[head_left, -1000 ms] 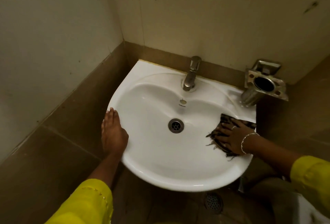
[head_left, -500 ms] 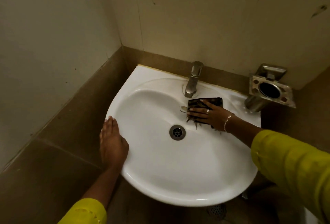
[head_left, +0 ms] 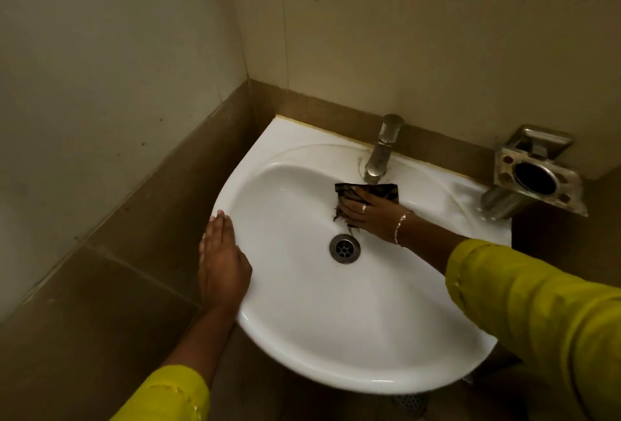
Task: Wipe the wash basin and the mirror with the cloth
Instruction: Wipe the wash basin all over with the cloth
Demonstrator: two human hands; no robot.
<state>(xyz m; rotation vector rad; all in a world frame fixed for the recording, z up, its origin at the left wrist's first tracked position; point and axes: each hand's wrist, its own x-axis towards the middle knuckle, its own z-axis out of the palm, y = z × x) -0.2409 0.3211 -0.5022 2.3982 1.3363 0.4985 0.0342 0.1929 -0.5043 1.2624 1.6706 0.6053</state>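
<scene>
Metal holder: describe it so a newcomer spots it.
Find the white wash basin in the corner. Follow its back rim right, past the tap, to the holder. Unlike the slim tap, it is a squarish steel plate with one big dark hole.

Carried the cloth (head_left: 386,192) under the right hand (head_left: 369,215) off the right rim of the wash basin (head_left: 255,158), its place a second ago, up onto the back slope of the bowl, then a little further left. Now pressed directly beneath the spout of the tap (head_left: 379,155). Covers the overflow hole, half a second ago still showing at the fingertips. Sits just behind the drain (head_left: 344,248), slightly to its right. Brought the yellow sleeve (head_left: 537,303) in over the near right rim, a second ago well outside the basin.
</scene>
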